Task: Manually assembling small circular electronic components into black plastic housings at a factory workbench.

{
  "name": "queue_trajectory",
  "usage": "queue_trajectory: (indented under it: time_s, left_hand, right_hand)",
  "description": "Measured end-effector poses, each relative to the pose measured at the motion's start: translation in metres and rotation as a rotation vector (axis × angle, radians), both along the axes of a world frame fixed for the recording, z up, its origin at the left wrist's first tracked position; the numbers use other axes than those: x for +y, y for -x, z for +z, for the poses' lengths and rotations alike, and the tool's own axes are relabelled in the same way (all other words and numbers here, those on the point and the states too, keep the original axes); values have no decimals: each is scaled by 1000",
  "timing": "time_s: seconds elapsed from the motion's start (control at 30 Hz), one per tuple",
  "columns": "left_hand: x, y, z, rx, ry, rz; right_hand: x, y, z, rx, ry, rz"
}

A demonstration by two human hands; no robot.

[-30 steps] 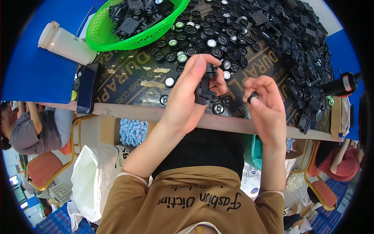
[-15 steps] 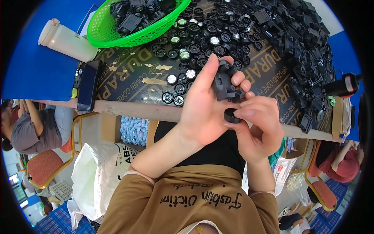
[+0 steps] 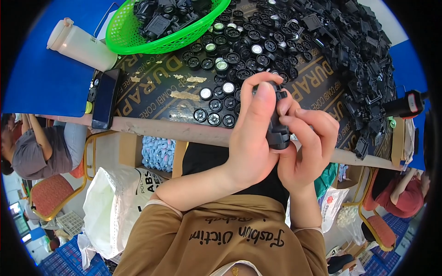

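My left hand (image 3: 252, 131) is wrapped round a small black plastic toy-car chassis (image 3: 275, 123), its thumb lying along the side. The chassis is turned edge-on and held above the table's front edge. My right hand (image 3: 309, 149) presses against the chassis's near end with fingers and thumb closed. The black wheel it was pinching is mostly hidden there among the fingertips; whether it is seated on the chassis I cannot tell. Beyond my hands, many loose black wheels (image 3: 232, 57), some with silvery or greenish faces, lie on the dark table (image 3: 161, 108).
A green basket (image 3: 161, 46) of black chassis parts stands far left, beside a white bottle (image 3: 80, 45) and a phone (image 3: 106, 99). Black parts (image 3: 363, 60) are heaped at right, near a black power tool (image 3: 405, 103). Below the table are a white sack (image 3: 108, 207) and boxes; people sit either side.
My left hand has rolled the chassis edge-on, its thumb now across the side. My right hand has brought the wheel up against the chassis's near end.
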State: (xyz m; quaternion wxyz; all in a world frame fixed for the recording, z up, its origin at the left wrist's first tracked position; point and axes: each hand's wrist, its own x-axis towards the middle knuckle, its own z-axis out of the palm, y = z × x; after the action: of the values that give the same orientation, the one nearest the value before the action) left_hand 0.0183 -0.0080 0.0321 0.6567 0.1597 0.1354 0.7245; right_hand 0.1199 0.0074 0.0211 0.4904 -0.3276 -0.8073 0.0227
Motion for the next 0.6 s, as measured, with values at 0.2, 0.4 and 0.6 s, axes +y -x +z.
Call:
queue_trajectory:
  time_s: [0.2, 0.4, 0.6]
  left_hand:
    - [-3, -6, -5, 32, -20, 25]
    - [2, 18, -19, 704, -115, 119]
    - [88, 142, 45, 1664, -205, 802]
  right_hand:
    - [0, -3, 1, 46, 25, 58]
    - [17, -15, 6, -38, 180, 293]
    - [134, -77, 22, -447, 21, -181]
